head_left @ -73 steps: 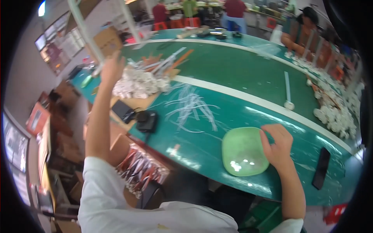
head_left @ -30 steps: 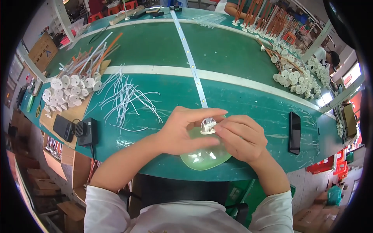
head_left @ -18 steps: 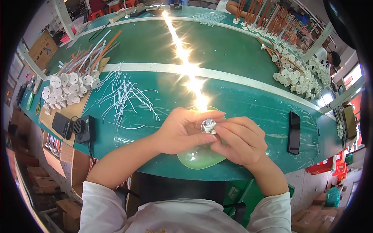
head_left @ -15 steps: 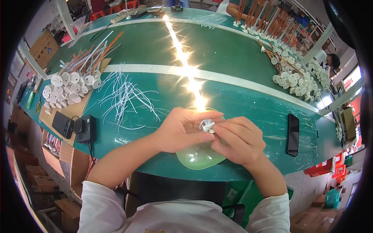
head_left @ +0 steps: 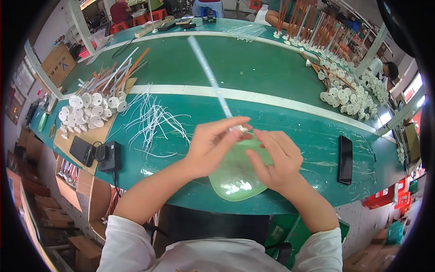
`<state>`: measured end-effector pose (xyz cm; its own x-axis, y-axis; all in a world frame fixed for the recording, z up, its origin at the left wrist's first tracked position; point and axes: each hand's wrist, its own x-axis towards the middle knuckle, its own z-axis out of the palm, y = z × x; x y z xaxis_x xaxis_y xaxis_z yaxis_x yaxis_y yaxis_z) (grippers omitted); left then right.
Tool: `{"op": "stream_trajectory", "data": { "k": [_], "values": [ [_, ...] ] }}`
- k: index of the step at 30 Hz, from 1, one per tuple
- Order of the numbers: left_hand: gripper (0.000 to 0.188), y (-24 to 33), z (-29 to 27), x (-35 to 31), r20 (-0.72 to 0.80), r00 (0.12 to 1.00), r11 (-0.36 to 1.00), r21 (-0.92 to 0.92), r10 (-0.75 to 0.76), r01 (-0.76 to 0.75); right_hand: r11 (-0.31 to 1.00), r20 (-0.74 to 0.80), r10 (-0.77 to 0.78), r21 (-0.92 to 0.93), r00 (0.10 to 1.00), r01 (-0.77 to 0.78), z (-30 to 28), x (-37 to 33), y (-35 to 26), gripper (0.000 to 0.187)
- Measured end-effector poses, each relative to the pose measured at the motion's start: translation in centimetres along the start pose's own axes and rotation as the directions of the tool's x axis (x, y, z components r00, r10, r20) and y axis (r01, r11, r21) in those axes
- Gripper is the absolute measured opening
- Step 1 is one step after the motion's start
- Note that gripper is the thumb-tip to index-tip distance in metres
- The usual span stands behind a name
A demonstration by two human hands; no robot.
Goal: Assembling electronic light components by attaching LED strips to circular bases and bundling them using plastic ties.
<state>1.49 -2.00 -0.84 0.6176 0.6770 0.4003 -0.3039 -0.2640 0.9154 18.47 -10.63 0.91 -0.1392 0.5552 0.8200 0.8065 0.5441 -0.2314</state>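
Observation:
In my left hand (head_left: 213,143), fingers closed, is the small white end of a slim LED strip (head_left: 208,72). The strip is unlit and points up and away over the table. Beside that white end is my right hand (head_left: 278,158), its thumb and index finger apart and no object visible between them. Its index fingertip comes close to the left fingertips; whether they touch, I cannot tell. Below both hands lies a translucent green tray (head_left: 235,181). My left fingers hide most of the white end.
Loose white wires (head_left: 156,118) lie left of my hands, behind a black power adapter (head_left: 108,156). Strips with round white bases (head_left: 93,106) are piled at the left, and more bases (head_left: 346,99) at the right. A black phone (head_left: 345,159) rests at the right.
The LED strip was glowing brightly and is now dark. My right hand has let go of the white end, its thumb and finger moving apart. The view has shifted slightly.

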Motion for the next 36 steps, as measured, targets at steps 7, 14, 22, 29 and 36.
{"op": "stream_trajectory", "data": {
  "k": [7,14,22,29,36],
  "values": [
    [0.030,-1.3,-1.2,0.6,0.036,0.984,0.865,0.472,0.172,-0.169,0.981,0.608,-0.143,0.193,0.781,0.029,-0.2,-1.4,-0.6,0.032],
    [0.028,-0.8,-0.8,0.4,0.114,0.982,0.840,0.509,0.150,-0.187,0.921,0.644,-0.142,0.364,0.752,-0.138,-0.1,-2.0,1.0,0.015],
    [0.030,-1.0,-1.2,0.2,0.115,0.976,0.946,0.248,0.185,-0.208,0.750,0.448,0.314,0.423,0.837,-0.508,-1.2,-0.7,0.6,0.008],
    [0.023,-1.0,-0.8,-0.2,0.086,0.973,0.961,0.160,0.215,-0.227,0.215,0.514,0.602,0.633,0.611,-0.744,-0.9,-0.4,0.6,0.008],
    [0.027,-0.6,-0.2,0.1,0.040,0.967,0.929,0.271,0.251,-0.252,0.274,0.415,0.595,0.700,0.688,-0.660,0.1,-1.3,0.5,0.006]
  ]
}}
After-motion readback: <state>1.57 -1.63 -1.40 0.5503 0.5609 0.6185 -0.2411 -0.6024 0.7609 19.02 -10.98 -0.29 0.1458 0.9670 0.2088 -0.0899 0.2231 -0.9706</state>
